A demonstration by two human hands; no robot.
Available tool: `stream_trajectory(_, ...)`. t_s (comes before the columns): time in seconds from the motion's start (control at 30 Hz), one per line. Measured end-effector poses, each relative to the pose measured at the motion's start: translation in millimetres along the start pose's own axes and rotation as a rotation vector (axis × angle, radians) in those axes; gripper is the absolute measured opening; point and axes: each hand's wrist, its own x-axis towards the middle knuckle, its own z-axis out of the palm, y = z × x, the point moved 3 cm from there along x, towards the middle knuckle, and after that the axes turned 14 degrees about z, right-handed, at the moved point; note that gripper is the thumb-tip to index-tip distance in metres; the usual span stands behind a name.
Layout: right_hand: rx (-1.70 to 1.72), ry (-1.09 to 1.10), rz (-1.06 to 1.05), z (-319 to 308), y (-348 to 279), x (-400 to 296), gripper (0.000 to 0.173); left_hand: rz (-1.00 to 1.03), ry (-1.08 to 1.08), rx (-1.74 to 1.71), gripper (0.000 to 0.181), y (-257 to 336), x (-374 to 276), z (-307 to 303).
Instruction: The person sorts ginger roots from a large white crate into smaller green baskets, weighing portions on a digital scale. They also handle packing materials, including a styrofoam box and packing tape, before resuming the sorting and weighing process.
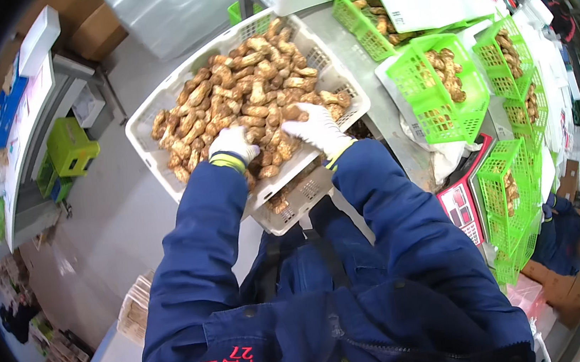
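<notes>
A large white plastic crate [159,175] full of brown-and-cream mushrooms [237,93] stands before me. My left hand [233,143], in a white knit glove with a yellow cuff, rests among the mushrooms near the crate's front side; its fingertips are partly hidden, and whether it grips one cannot be told. To its right, my right hand [314,126], gloved alike, has its fingers at a mushroom [291,112]; the grip is not clear. Beneath the crate's near edge is another pale perforated crate [310,192] with some mushrooms inside.
Green plastic baskets [424,107] holding mushrooms stand on the metal table [338,36] at right, with more baskets beyond. A red-framed digital scale [462,209] sits near my right sleeve. Another person [562,238] is at far right. A green crate [69,147] lies at left.
</notes>
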Motion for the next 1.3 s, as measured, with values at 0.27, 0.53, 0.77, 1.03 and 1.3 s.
stream_trajectory(0.27, 1.193, -0.128, -0.058, -104, 23, -106, 0.039, 0.428, 0.064, -1.188, 0.055, 140, -55, -29)
stream_trajectory(0.53, 1.212, 0.527, -0.419, -336, 104, -278, 0.040, 0.883, -0.329, -1.316, 0.053, 423, -45, 16)
stream_trajectory(0.77, 0.706, 1.006, 0.070, -452, 240, -358, 0.058, 1.131, -0.391, -0.947, 0.053, 636, 12, 127)
stream_trajectory(1.03, 0.491, 1.325, -0.248, -416, 194, -352, 0.031, 1.117, -0.084, -0.989, 0.035, 529, -26, 107)
stream_trajectory(1.3, 0.308, 0.007, -0.188, -221, 69, -231, 0.019, 0.808, -0.067, -0.589, 0.024, 275, -112, 90)
